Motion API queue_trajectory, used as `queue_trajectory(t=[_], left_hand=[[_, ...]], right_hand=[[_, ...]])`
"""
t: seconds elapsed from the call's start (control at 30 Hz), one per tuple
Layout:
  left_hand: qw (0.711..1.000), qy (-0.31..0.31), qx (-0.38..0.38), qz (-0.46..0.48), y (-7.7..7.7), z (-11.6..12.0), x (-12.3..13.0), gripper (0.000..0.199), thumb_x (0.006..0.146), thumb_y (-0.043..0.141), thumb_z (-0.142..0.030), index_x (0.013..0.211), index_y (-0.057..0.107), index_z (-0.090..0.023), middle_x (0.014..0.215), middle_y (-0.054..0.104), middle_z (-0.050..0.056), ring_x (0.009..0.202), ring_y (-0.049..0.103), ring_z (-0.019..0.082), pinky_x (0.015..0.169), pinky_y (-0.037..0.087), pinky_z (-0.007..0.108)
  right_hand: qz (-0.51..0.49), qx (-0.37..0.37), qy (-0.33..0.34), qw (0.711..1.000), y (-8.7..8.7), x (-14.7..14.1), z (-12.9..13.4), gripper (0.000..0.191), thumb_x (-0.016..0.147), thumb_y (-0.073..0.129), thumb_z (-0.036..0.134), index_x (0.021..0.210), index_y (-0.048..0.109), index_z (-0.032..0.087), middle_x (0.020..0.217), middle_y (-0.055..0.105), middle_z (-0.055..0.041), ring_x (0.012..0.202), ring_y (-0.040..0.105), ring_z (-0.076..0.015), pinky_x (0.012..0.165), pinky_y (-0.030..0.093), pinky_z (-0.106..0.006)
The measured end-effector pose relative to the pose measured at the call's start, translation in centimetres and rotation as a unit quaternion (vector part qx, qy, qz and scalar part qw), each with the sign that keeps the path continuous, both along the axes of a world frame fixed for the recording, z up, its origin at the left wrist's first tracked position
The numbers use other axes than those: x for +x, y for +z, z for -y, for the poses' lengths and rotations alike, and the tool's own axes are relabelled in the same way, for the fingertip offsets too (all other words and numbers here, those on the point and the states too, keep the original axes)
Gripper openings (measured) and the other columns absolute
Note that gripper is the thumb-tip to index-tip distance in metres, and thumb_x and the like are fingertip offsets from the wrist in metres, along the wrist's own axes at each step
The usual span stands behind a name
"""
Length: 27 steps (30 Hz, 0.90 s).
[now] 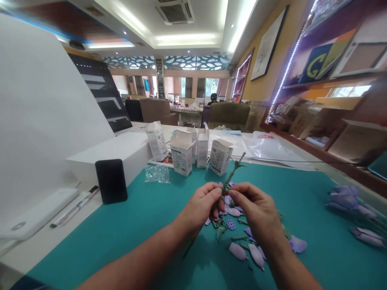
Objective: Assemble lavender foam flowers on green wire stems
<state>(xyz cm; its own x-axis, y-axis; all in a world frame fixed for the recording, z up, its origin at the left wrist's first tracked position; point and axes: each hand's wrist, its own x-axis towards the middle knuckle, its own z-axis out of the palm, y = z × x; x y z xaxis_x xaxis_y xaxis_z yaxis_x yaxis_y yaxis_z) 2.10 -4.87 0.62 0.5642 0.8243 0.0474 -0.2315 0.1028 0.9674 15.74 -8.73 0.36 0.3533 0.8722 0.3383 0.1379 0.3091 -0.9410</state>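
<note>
I read the left hand (198, 207) and right hand (256, 207) as both closed in a pinch on a green flower stem (231, 175), which is tilted up above the teal cutting mat (169, 229). Beneath it lie lilac petals (256, 255) and green leaf pieces (220, 231). Caution: a slackened pinch could drop the stem among these parts; excess finger pressure could bend it. If swung forward, its tip could catch the white cardboard boxes (182, 154) beyond.

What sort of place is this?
Probably a craft workshop or studio: a teal work mat, scattered lilac artificial petals, and open white boxes, with a framed picture on the wall.
</note>
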Motion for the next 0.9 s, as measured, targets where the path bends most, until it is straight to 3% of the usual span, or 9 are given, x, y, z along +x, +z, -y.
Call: queue_trajectory(t=[0.13,0.33,0.5,0.9], left_hand=[[1.0,-0.005,0.009,0.002,-0.1,0.1,0.4,0.02,0.084,0.049,-0.036,0.091,0.048,-0.017,0.057,0.052,-0.005,0.042,0.041,0.006,0.042,0.031,0.018],[0.999,0.003,0.035,-0.006,-0.2,0.0,0.4,0.015,0.085,0.045,-0.032,0.085,0.046,-0.017,0.06,0.053,-0.004,0.044,0.043,0.006,0.045,0.033,0.019],[0.999,0.006,0.038,0.001,-0.3,0.2,0.4,0.016,0.087,0.045,-0.032,0.082,0.046,-0.017,0.062,0.053,-0.004,0.046,0.044,0.006,0.047,0.034,0.019],[0.999,0.026,0.032,0.02,-0.2,1.1,0.4,0.017,0.088,0.045,-0.032,0.081,0.047,-0.016,0.064,0.053,-0.003,0.049,0.044,0.006,0.05,0.035,0.02]], right_hand=[[0.001,0.006,-0.022,1.0,-0.4,-0.4,-0.1,0.017,0.069,0.071,0.036,0.069,0.066,0.02,0.065,0.063,0.0004,0.064,0.055,-0.0147,0.062,0.044,-0.026],[0.09,0.031,-0.072,0.993,-1.2,-0.5,-0.4,0.016,0.076,0.065,0.036,0.071,0.063,0.02,0.07,0.062,-0.0014,0.066,0.054,-0.0162,0.059,0.042,-0.027],[0.148,0.063,-0.07,0.985,-1.6,-0.2,-0.6,0.014,0.078,0.062,0.033,0.072,0.063,0.02,0.069,0.062,-0.0015,0.066,0.056,-0.0163,0.059,0.044,-0.027],[0.132,0.048,-0.098,0.985,-1.3,-1.6,0.2,0.017,0.079,0.059,0.034,0.071,0.063,0.019,0.065,0.062,-0.001,0.063,0.055,-0.0158,0.058,0.044,-0.026]])
